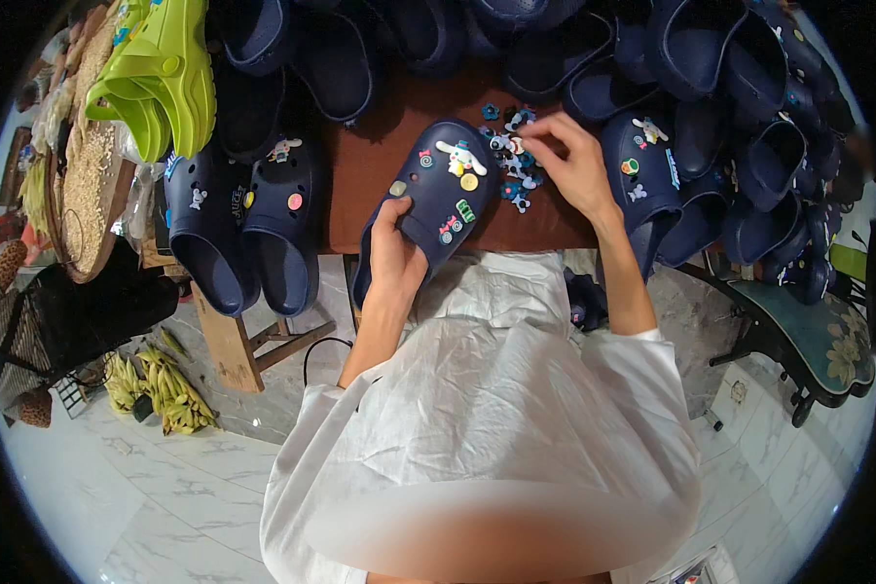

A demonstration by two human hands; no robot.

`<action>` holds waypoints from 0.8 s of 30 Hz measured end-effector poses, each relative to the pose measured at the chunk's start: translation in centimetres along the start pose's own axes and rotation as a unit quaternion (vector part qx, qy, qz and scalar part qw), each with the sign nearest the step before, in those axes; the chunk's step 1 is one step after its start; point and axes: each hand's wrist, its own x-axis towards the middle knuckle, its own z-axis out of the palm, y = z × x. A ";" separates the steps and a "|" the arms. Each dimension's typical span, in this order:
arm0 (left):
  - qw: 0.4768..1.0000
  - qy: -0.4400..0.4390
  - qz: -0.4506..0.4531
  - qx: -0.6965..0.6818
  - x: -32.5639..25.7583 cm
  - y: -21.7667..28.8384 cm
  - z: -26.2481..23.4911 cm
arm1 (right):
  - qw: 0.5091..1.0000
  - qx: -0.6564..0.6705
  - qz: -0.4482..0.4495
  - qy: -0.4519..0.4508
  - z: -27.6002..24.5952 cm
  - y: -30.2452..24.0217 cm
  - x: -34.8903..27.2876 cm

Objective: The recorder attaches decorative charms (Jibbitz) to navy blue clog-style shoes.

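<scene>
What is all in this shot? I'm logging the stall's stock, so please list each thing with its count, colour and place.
Held clog: one, navy with several small charms, middle of table, toe pointing away.
Loose charms: a small heap, mixed colours, on the table beside the held clog.
Decorated clogs: two, navy, left edge of table.
Clog with charms: one, navy, right of the heap.
Plain clogs: many, navy, piled at the back and right; count unclear.
Green clogs: a stack, lime, back left.
Table: one, brown wood.
Bananas: several bunches, yellow-green, floor at left.
Chair: one, dark frame, floral cushion, right.
Left hand: grips the held clog's heel.
Right hand: fingers on the loose charms.
</scene>
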 end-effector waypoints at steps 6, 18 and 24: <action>1.000 0.013 0.012 -0.013 0.5 -0.7 -0.4 | 0.986 -0.104 0.099 -0.080 0.7 1.9 -6.8; 0.998 0.034 0.009 -0.050 0.5 -1.3 0.7 | 0.976 -0.176 0.124 -0.010 2.3 2.3 -8.3; 0.999 0.027 0.031 -0.003 0.4 -2.4 0.4 | 0.996 0.000 0.082 -0.027 3.4 -2.6 -5.5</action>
